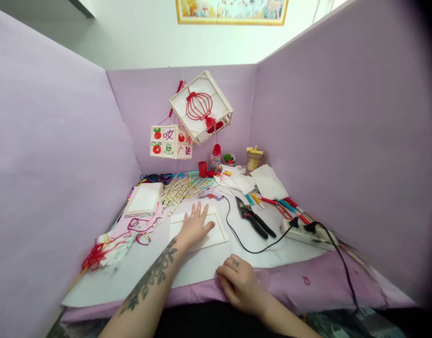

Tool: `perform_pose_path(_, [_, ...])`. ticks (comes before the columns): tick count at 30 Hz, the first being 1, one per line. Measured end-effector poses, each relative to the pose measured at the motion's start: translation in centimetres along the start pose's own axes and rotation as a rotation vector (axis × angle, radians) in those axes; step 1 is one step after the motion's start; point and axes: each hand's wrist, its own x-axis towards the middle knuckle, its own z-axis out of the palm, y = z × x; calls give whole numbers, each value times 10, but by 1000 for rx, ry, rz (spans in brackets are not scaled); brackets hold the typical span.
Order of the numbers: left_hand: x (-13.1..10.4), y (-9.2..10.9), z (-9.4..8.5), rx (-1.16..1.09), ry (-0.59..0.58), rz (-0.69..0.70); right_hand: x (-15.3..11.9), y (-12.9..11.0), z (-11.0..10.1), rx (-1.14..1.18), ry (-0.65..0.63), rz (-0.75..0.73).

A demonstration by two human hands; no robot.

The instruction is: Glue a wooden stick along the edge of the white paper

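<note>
My left hand (196, 227) lies flat, fingers spread, on a white panel (216, 238) edged with a thin wooden frame. Part of the panel is hidden beneath the palm. At the table's front edge rests my right hand (239, 284), its fingers curled in; whether anything is inside them is hidden. Just beyond the panel lies a pale purple glue gun (211, 193), its black cord looping to the right. A pair of pruning shears (254, 218) with black handles sits right of the panel.
Left are stacked white framed panels (144, 198), red yarn (94, 256) and many thin sticks (181, 190). A power strip (309, 234) stands on the right, its cord crossing the front edge. Two decorated box lanterns (201, 107) hang at the back. Purple partitions (343, 117) enclose the table.
</note>
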Motion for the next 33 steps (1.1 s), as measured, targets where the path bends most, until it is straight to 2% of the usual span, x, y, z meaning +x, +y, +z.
perform_pose_path(3, [-29, -23, -4, -74, 44, 23, -1, 0, 1, -5, 3, -7])
perform_pose_path(6, [-64, -41, 8, -118, 234, 135, -2, 0, 1, -14, 11, -2])
perform_pose_path(9, [-89, -49, 24, -161, 436, 257, -2, 0, 2, -17, 6, 4])
perform_pose_path(12, [-98, -47, 33, -167, 532, 319, -1, 0, 2, -20, 2, 4])
perform_pose_path(19, [-93, -41, 32, -177, 416, 324, 0, 0, -1, 44, -12, 28])
perform_pose_path(30, [-97, -41, 31, -202, 392, 292, 1, -1, -2, 81, -37, 92])
perform_pose_path(33, [-98, -41, 30, -223, 381, 283, 6, 6, -6, -35, -29, 144])
